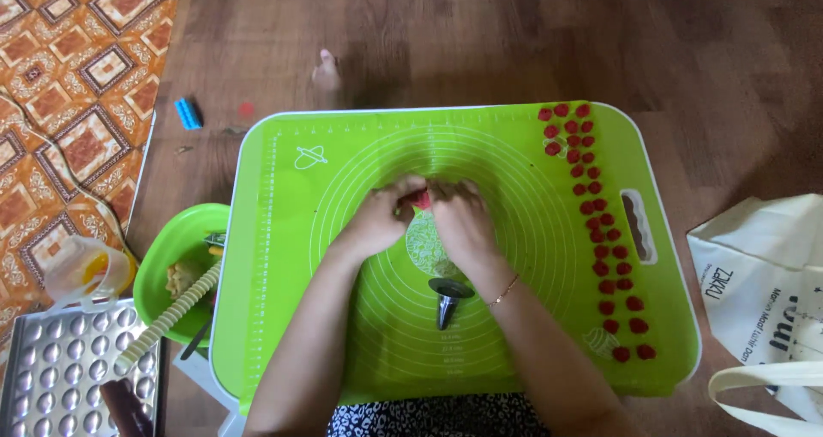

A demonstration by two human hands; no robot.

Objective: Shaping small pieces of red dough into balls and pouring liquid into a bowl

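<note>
My left hand (382,216) and my right hand (461,218) meet at the middle of a bright green mat (514,351) printed with white circles. Between the fingertips of both hands sits a small red lump (422,199), mostly hidden by the fingers. Just below the hands lies a thin, pale green patterned disc (423,247). A dark metal cone nozzle (447,298) rests on the mat near my right wrist. Several small red pieces (597,223) run in two rows down the mat's right side.
A green bowl (159,265) with tools and a ridged roller (170,313) stands left of the mat. A dimpled metal tray (60,368) and a plastic cup (81,270) lie at lower left. A white cloth bag (759,291) is at right, a blue block (188,113) and a patterned rug (77,102) at upper left.
</note>
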